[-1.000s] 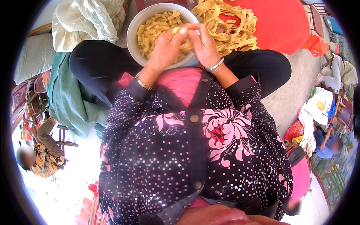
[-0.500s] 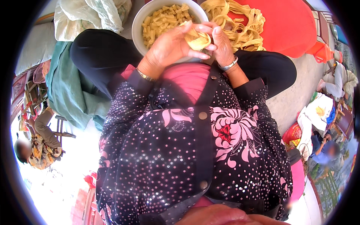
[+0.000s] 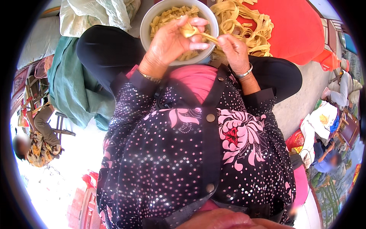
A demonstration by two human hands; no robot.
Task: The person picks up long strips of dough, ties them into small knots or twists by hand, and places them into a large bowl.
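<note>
My left hand (image 3: 167, 44) is closed on a folded yellow strip (image 3: 188, 30), pale and flat like bean curd skin, its thumb and fingers around the looped part. A narrow, twisted tail of the strip runs to my right hand (image 3: 234, 54), which pinches its end between thumb and fingers. Both hands are above the near part of a white bowl (image 3: 145, 35), my right hand just past its right edge. Many short, folded yellow pieces (image 3: 167, 19) fill the bowl. Long loose yellow strips (image 3: 263, 28) lie heaped to the right of it.
A red round surface (image 3: 299, 26) lies beneath the loose strips. White plastic sacking (image 3: 97, 17) and green cloth (image 3: 70, 84) are at the left. My bent legs flank the bowl. One person (image 3: 42, 147) sits far left, another (image 3: 326, 158) far right.
My right hand has moved right and slightly down, away from my left, drawing the strip's tail out between them. The left hand keeps its hold on the folded part.
</note>
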